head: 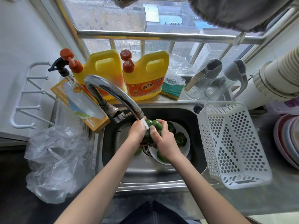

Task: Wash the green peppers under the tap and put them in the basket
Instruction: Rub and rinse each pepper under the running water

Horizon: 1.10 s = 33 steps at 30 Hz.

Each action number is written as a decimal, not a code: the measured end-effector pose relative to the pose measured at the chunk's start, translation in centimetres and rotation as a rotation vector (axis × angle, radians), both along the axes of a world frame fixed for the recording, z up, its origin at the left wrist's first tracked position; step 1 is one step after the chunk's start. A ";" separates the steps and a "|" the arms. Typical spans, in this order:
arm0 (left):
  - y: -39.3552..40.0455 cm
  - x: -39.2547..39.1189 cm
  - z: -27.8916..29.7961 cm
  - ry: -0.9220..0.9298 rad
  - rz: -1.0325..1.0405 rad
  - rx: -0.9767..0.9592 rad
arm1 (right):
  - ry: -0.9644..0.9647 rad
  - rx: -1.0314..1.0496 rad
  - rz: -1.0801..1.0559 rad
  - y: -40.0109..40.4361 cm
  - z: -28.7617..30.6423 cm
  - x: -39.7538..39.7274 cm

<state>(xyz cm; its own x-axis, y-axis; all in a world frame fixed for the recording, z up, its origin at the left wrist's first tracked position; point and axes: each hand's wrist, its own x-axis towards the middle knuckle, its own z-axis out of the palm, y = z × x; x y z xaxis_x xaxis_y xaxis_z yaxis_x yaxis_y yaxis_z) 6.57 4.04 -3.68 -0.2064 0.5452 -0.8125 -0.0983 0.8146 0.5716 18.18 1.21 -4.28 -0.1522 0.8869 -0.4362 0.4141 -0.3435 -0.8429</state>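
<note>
Landmark: the curved chrome tap (113, 92), its spout over the steel sink (161, 173), water running from its mouth.
Pepper being washed: a glossy dark green pepper (152, 125) sits right under the tap's stream, held between both hands.
Left hand (137, 130): just below the tap's mouth, fingers curled round the pepper's left side; a closed grip on it.
Right hand (163, 139): to the right of the stream, fingers wrapped over the pepper's top and right side, also gripping it.
Other peppers: more green peppers (180, 139) lie in a white round bowl (186, 149) in the sink, below and right of the tap; one more (138, 151) lies on the sink floor beside the bowl.
Basket: a white perforated plastic basket (233, 143) stands on the table right of the tap, just beside the sink; no pepper shows in it.
Behind the tap: two yellow detergent jugs (144, 76) with red pumps.
Left of the tap: a crumpled clear plastic bag (55, 162).
</note>
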 end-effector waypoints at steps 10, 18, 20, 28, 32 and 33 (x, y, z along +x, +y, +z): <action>0.3 -0.2 0.3 0.072 -0.176 -0.036 | 0.233 -0.488 0.230 2.5 1.5 1.8; 0.1 -0.1 -0.5 0.203 -0.154 0.078 | 0.062 0.050 -0.133 -0.8 -0.2 -1.3; 0.2 -0.2 -0.8 0.251 -0.184 0.102 | 0.090 0.044 -0.261 -1.1 -0.1 -2.3; -0.7 0.5 -1.0 0.248 -0.035 0.171 | 0.081 0.061 -0.430 -0.1 0.9 -3.2; 0.9 0.0 -0.1 -0.213 0.112 -0.025 | -0.192 0.305 -0.101 -2.6 0.5 -3.5; 0.9 0.0 -0.1 -0.293 0.125 -0.058 | -0.257 0.359 -0.070 -2.6 0.6 -3.2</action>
<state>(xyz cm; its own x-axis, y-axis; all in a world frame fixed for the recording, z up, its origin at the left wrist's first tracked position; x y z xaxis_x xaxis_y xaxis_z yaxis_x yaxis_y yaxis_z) 6.55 4.94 -3.76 -0.0221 0.4815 -0.8762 -0.3533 0.8161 0.4574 14.99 -1.35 -3.70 -0.0131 0.9933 -0.1146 0.6118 -0.0827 -0.7867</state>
